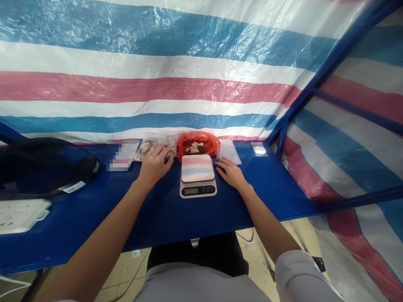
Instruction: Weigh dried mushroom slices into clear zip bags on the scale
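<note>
Both hands are down on the blue table (pixel 157 226), one either side of a white digital kitchen scale (pixel 197 170). The scale sits in the middle, its display and buttons facing the near side; any reading is too faint to make out. Over on the left, the left hand (pixel 156 162) lies palm down across a clear plastic bag (pixel 146 147) of pale, dried-looking pieces, fingers loosely spread, thumb out toward the scale. Across on the right, the right hand (pixel 231 171) is open too, palm down, fingers lightly bent just beside the scale, fingertips at the left end of a flat whitish plastic bag (pixel 232 152).

Straight behind the scale, there's the orange-red plastic bag (pixel 215 146), mouth open, with pale and brown dried pieces (pixel 195 147) showing inside. Farther right, a white oval object (pixel 260 149) lies in a small clear packet. Out left, a partly blurred white packet (pixel 127 153), then a black bag (pixel 47 163), and nearer, a white power strip (pixel 22 216). Striped tarpaulin (pixel 157 90) fills the far side.
</note>
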`<state>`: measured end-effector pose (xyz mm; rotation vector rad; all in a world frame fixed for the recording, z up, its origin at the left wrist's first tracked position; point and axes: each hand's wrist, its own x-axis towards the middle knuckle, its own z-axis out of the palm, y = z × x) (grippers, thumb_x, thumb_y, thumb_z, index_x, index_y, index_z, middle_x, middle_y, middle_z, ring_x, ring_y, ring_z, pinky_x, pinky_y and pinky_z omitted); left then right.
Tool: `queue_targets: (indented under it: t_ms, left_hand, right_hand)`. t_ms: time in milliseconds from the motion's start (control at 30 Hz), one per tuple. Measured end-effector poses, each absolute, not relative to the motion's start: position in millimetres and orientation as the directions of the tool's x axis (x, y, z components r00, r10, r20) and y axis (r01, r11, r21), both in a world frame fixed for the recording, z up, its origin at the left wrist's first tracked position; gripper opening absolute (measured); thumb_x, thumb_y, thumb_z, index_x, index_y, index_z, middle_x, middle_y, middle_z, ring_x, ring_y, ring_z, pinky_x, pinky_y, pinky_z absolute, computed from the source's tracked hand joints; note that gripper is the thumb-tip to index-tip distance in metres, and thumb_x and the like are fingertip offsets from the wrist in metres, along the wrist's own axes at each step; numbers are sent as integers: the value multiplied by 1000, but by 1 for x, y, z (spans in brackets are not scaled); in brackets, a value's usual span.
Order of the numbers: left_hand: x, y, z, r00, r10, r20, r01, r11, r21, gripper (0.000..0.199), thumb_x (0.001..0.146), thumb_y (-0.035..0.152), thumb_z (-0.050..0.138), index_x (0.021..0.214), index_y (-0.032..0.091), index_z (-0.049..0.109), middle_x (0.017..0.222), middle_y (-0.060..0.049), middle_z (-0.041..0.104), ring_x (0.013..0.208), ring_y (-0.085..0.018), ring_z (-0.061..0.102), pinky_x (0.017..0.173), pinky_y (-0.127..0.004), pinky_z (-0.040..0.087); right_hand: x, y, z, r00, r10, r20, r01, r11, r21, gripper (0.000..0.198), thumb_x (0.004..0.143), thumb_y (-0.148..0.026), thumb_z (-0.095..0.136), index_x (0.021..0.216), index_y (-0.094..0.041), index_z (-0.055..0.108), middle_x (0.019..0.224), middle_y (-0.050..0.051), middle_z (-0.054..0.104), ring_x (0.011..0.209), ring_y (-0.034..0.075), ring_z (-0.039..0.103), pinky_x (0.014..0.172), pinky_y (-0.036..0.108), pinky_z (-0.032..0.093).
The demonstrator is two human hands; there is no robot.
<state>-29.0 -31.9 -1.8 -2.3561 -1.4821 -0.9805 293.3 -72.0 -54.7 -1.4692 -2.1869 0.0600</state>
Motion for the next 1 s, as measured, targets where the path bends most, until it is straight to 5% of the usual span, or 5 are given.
queue_targets:
  t_ms: [267, 667, 1000]
  left_hand:
    - [-39, -1, -14, 439, 777, 451, 842, -531, 96, 51, 88, 25, 44, 136, 17, 59, 142, -15, 57, 134, -33, 51, 113, -50, 40]
    - [-44, 8, -10, 370, 782, 502, 809, -537, 240, 32, 90, 33, 50, 107, 19, 74, 117, -13, 72, 111, -29, 66, 103, -43, 48]
    - [-38, 6, -6, 252, 770, 587, 814, -496, 301, 34, 94, 37, 47, 106, 20, 73, 111, -10, 75, 107, -26, 69, 100, -40, 51]
  right_hand:
    - [294, -70, -63, -321, 870, 374, 850, 438, -291, 34, 100, -30, 48, 126, -24, 70, 141, 6, 63, 137, 27, 53, 118, 48, 42]
    - [294, -70, -64, -328, 871, 366, 851, 441, -285, 35, 101, -30, 47, 127, -23, 69, 142, 8, 62, 138, 27, 53, 119, 48, 41]
    - [294, -71, -62, -317, 862, 396, 849, 444, -287, 33, 99, -27, 49, 125, -25, 70, 140, 6, 64, 137, 26, 53, 116, 48, 44]
